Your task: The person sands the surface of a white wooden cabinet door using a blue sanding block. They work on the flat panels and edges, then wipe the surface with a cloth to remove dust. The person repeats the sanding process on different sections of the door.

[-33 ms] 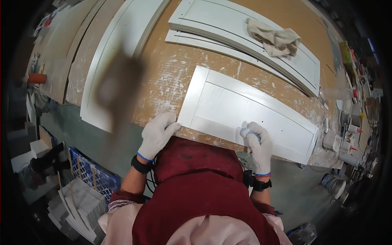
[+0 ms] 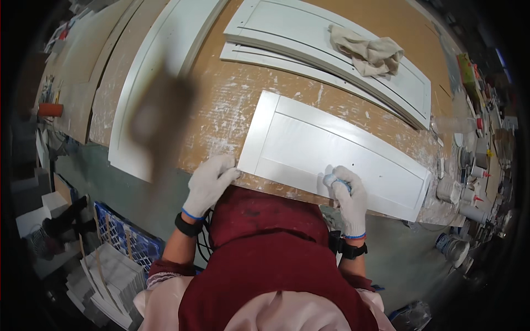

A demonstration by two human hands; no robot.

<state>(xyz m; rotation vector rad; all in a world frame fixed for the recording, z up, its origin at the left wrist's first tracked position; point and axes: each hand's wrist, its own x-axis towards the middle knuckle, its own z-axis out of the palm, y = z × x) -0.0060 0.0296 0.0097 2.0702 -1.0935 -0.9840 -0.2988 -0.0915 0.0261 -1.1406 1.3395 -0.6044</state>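
Note:
A long white panel (image 2: 317, 151) with a recessed middle and small dark holes lies slantwise along the near edge of the workbench. At its near left corner is my left hand (image 2: 210, 185), in a white knit glove, its bent fingers and thumb closed about the corner. My right hand (image 2: 350, 196), gloved alike, rests over the panel's near edge. Its fingers are closed on a small blue-and-white wad (image 2: 330, 180) pressed to the surface; the material cannot be made out.
Two more white panels (image 2: 276, 27) lie stacked beyond, with a crumpled beige cloth (image 2: 367, 51) on top. Another long white panel (image 2: 132, 127) stands left. Bottles and tubs (image 2: 448, 190) crowd the bench's right end. A blurred dark object (image 2: 163, 113) hangs close to the camera.

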